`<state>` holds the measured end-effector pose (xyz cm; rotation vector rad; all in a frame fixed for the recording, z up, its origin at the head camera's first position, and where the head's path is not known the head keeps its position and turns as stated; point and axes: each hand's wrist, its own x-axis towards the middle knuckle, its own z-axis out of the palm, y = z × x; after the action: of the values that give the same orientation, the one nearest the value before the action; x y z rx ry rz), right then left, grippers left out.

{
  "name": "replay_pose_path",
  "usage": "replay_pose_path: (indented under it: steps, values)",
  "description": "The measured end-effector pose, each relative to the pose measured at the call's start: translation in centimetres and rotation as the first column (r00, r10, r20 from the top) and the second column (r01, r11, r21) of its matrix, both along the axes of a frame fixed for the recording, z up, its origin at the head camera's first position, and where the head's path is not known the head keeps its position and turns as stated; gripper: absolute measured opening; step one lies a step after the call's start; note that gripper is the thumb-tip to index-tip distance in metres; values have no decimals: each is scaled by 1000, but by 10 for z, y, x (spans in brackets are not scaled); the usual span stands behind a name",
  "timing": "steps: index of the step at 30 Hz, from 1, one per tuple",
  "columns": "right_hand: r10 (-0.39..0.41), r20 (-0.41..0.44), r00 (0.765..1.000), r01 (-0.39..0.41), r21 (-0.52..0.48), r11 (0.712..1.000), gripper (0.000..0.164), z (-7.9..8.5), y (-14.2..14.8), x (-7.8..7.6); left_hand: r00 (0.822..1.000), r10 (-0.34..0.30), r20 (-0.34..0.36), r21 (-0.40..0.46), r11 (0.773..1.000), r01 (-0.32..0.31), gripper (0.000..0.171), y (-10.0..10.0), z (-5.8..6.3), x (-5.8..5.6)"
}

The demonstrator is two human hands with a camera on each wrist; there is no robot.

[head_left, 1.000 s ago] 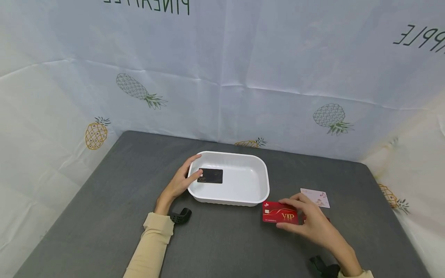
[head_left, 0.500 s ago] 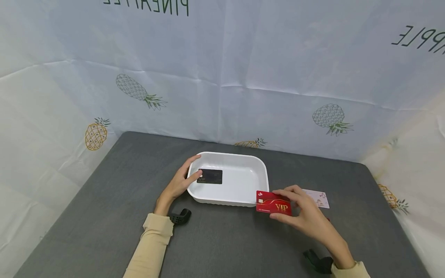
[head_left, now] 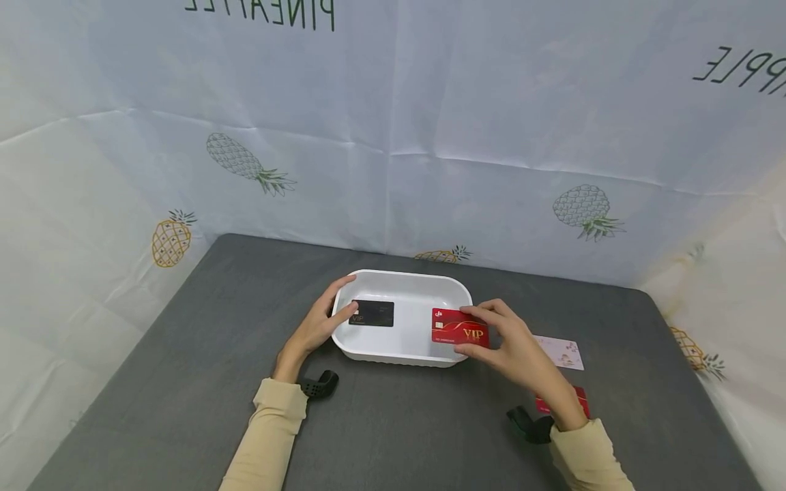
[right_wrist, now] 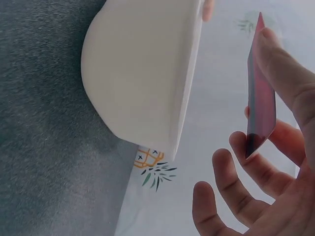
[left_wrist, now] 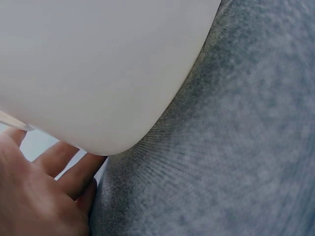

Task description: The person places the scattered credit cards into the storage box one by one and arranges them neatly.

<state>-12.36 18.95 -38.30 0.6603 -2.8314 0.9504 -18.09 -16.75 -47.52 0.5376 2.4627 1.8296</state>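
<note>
A white rectangular tray (head_left: 411,283) stands on the dark tabletop, and a black VIP card (head_left: 377,314) lies inside it at the left. My left hand (head_left: 313,324) holds the tray's left end, thumb over the rim and fingers against the outer wall (left_wrist: 113,88). Over the tray's right end, my right hand (head_left: 511,348) pinches a red VIP card (head_left: 448,327) by its right part, between thumb and fingers. In the right wrist view this card (right_wrist: 262,98) is seen nearly edge-on, raised above the rim, with the other fingers loosely spread.
A pale pink card (head_left: 563,352) lies on the table to the right of the tray. Another red card (head_left: 580,401) lies nearer, partly covered by my right forearm. A white cloth with pineapple prints (head_left: 393,198) hangs behind the table (head_left: 393,436).
My right hand has carried the red VIP card left and away from me, from beside the tray to over its right end. More of the other red card now shows. The left hand stays put.
</note>
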Motion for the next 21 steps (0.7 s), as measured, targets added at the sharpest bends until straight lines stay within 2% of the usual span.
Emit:
replay_pose_path:
  steps: [14,21]
  values:
    - [-35,-8,999,35,35,999,62,-6,-14,-13,1000,3,-1,4,1000,-3,61,1,0,1]
    - [-24,1,1000,24,37,999,62,-11,-25,-24,1000,20,-5,-14,1000,-20,61,1,3,2]
